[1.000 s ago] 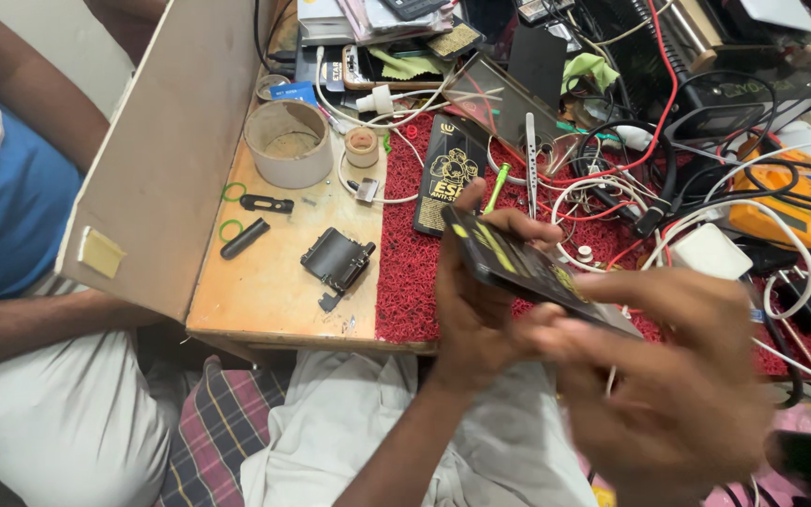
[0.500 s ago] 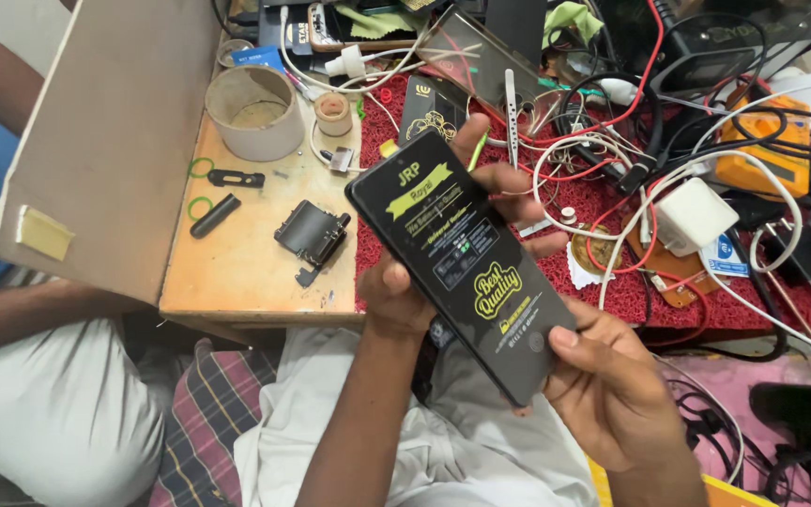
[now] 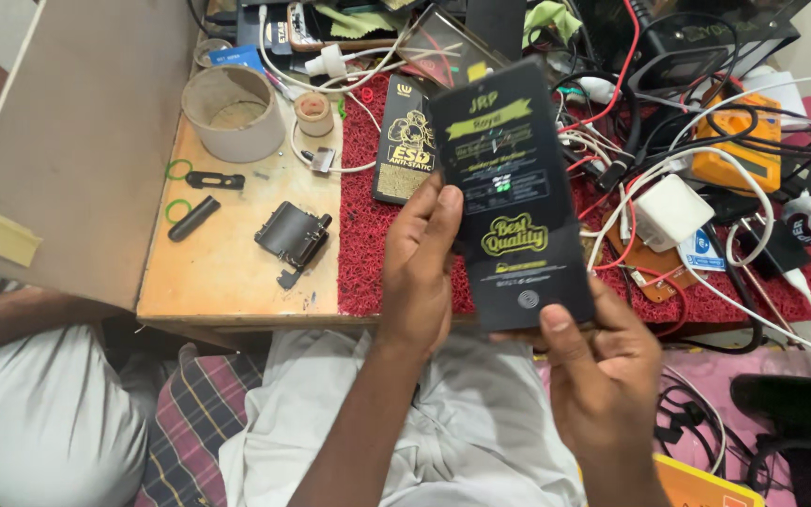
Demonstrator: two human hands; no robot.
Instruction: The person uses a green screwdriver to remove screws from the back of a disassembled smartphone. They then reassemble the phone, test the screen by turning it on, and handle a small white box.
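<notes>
Both hands clamped on a flat black packet (image 3: pixel 513 192), left hand (image 3: pixel 421 268) gripping its left edge, right hand (image 3: pixel 603 361) pinching the bottom corner, red mat (image 3: pixel 360 235) beneath, white charger (image 3: pixel 673 211) nearby

Surface: a low wooden table (image 3: pixel 227 282), its left part bare wood.
Mat: a red textured mat (image 3: pixel 360 235) covers the rest.
On the wood: a wide cardboard ring (image 3: pixel 233 113), a small tape roll (image 3: pixel 313 115), two green rubber bands (image 3: pixel 178 169), a black bar (image 3: pixel 215 180), a black cylinder (image 3: pixel 193 218), a black bracket part (image 3: pixel 293 235).
On the mat: a black packet (image 3: pixel 404 155), a white charger (image 3: pixel 673 212), an orange meter (image 3: pixel 736 150), tangled cables (image 3: pixel 631 141).
</notes>
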